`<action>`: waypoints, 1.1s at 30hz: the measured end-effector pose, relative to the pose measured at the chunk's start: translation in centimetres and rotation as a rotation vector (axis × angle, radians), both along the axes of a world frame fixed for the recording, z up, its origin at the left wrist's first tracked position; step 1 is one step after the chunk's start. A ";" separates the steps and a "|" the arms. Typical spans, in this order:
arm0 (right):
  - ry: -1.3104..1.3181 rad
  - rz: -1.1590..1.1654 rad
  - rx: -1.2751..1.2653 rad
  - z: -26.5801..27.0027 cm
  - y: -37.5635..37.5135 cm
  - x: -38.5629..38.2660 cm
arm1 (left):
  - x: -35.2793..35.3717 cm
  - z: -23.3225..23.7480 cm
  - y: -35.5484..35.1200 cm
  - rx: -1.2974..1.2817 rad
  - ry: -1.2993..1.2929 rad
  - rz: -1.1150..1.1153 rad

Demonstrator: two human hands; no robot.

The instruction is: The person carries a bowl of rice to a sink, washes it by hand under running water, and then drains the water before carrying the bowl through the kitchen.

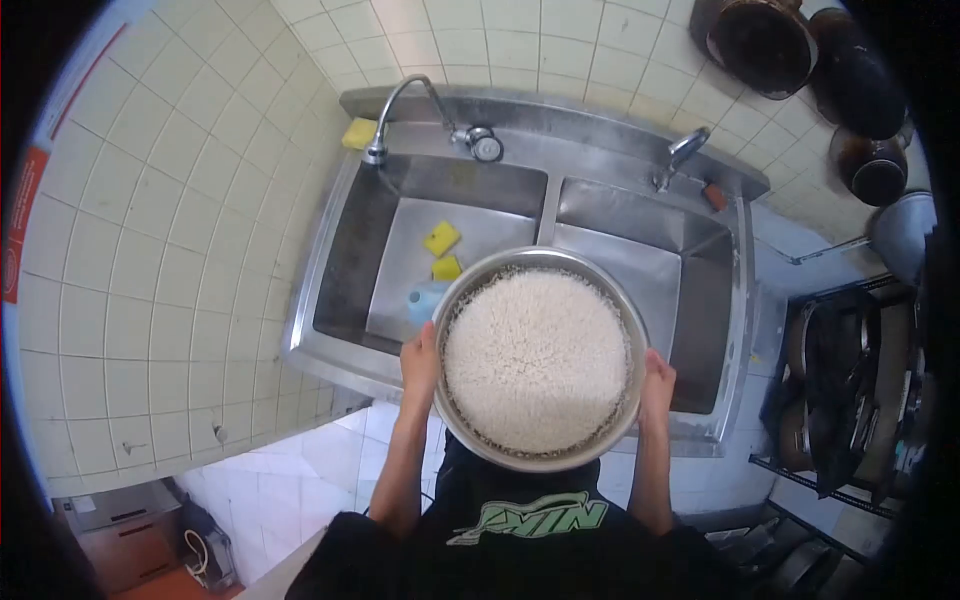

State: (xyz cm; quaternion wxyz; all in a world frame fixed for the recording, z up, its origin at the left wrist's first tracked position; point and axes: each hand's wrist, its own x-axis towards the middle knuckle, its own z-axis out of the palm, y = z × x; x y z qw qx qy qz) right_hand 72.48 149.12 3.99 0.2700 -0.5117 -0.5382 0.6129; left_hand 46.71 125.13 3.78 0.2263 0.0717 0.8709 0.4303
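A round metal bowl full of white rice grains is held up in front of my body, over the near edge of the sink. My left hand grips its left rim, thumb on top. On the opposite side my right hand is closed round the right rim. The fingers under the bowl are hidden. Behind the bowl lies the double stainless steel sink, with two yellow sponges and a light blue bottle, partly covered by the bowl, in its left basin.
A curved faucet stands over the left basin, and a shorter tap over the right. Another yellow sponge sits on the back left corner. Dark pans hang on the right wall above a rack of cookware.
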 end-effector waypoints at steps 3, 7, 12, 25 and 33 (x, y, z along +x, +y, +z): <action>-0.073 -0.098 0.109 3.7 -1.1 -1.4 | -1.6 0.6 0.8 0.123 -0.131 0.115; -0.033 -0.045 0.134 2.8 -0.2 -1.6 | 0.7 6.7 1.5 0.455 -0.120 0.148; 0.028 -0.086 0.142 0.3 -0.7 -2.2 | -1.5 1.0 2.4 0.282 0.041 0.118; 0.060 -0.194 -0.051 -2.2 -2.0 1.8 | -3.2 3.6 0.9 0.197 0.006 0.076; 0.075 -0.231 -0.022 0.4 -2.3 -3.3 | -1.5 -0.5 0.5 0.307 0.097 0.147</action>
